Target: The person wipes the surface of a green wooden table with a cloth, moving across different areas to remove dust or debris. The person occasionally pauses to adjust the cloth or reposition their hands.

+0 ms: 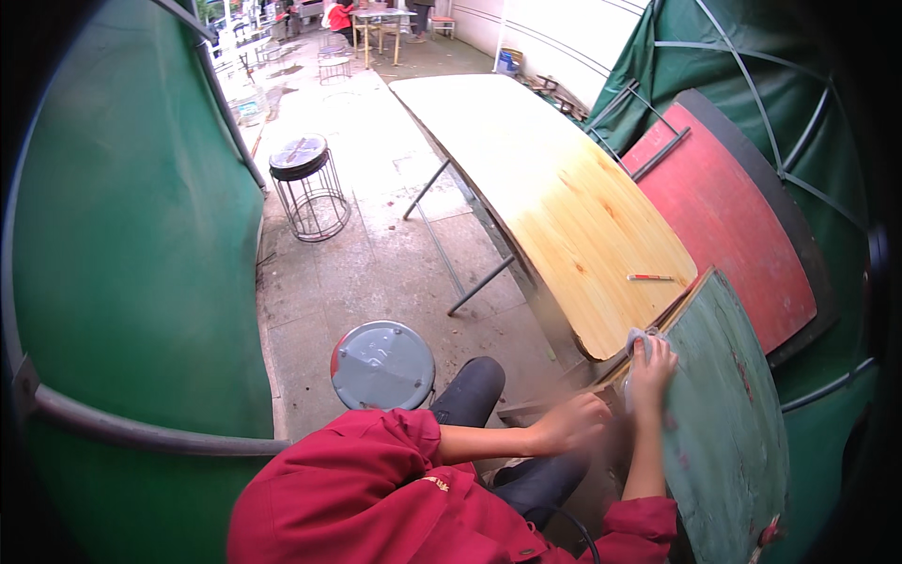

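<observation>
My right hand [652, 370] grips the upper edge of a worn green board [726, 409], which leans on its side at my right. A crumpled pale grey cloth or piece of plastic [636, 337] is bunched under its fingers. My left hand [574, 423] is blurred, its fingers curled, just left of my right forearm and above my knee. Whether it holds something cannot be made out. Ahead, a wood-grain tabletop [599, 233] comes close to the board's edge. On its near end lies a red and white pen or pencil [650, 277].
A round grey stool [384, 363] stands by my left knee, a wire-frame stool [304, 183] farther off. Red folding table [726, 218] leans right, against green tarpaulin [733, 106]. Another tarpaulin wall [134, 233] with metal poles closes the left. A person [340, 17] sits far back.
</observation>
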`<move>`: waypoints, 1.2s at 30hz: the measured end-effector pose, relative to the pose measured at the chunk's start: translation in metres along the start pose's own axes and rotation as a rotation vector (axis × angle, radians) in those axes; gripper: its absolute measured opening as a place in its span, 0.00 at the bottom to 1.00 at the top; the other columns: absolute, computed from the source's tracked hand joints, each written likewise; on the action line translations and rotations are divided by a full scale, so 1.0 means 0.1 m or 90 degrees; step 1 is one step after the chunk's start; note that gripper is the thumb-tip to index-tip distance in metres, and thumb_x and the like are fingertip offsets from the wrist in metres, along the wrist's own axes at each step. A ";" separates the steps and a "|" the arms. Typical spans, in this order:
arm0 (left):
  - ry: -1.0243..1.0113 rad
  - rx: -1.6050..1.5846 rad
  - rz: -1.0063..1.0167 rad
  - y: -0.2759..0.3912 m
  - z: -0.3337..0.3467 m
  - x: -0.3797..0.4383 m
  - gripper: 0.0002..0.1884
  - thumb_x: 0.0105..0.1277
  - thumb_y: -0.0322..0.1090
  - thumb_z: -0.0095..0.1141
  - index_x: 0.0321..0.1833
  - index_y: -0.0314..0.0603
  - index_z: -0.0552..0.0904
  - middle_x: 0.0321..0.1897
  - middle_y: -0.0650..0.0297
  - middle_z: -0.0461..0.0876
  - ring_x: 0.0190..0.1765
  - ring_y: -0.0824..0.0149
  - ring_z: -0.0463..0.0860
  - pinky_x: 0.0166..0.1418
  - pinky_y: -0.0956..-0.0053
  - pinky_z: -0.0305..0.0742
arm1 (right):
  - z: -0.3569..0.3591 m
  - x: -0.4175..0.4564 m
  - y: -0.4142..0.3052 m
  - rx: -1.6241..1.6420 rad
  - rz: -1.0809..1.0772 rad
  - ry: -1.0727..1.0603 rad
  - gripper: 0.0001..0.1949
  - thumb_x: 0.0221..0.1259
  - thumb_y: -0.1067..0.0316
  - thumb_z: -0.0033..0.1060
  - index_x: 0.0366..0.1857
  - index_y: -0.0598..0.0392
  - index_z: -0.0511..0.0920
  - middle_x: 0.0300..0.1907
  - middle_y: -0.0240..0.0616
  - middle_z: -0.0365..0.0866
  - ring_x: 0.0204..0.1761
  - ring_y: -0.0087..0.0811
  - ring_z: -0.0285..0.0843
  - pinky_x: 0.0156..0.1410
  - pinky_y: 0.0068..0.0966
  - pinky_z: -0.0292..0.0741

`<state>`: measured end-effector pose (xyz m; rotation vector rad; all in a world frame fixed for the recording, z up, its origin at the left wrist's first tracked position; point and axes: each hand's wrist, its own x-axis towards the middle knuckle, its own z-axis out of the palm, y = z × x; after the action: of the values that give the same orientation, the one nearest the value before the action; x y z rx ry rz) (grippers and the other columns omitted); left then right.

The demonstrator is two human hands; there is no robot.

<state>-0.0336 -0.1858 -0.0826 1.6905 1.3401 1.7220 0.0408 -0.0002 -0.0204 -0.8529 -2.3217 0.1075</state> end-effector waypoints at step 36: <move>-0.142 0.326 0.119 -0.07 0.52 1.50 0.44 0.69 0.71 0.50 0.77 0.44 0.69 0.85 0.48 0.51 0.86 0.42 0.43 0.85 0.41 0.35 | -0.29 -0.29 1.12 0.113 -0.003 -0.225 0.32 0.69 0.48 0.56 0.73 0.52 0.66 0.70 0.54 0.67 0.70 0.56 0.65 0.71 0.50 0.64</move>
<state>-0.0186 -0.0436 -0.0140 2.2706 1.6527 1.2905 0.1372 0.0661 -0.0457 -0.7898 -2.5906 0.4902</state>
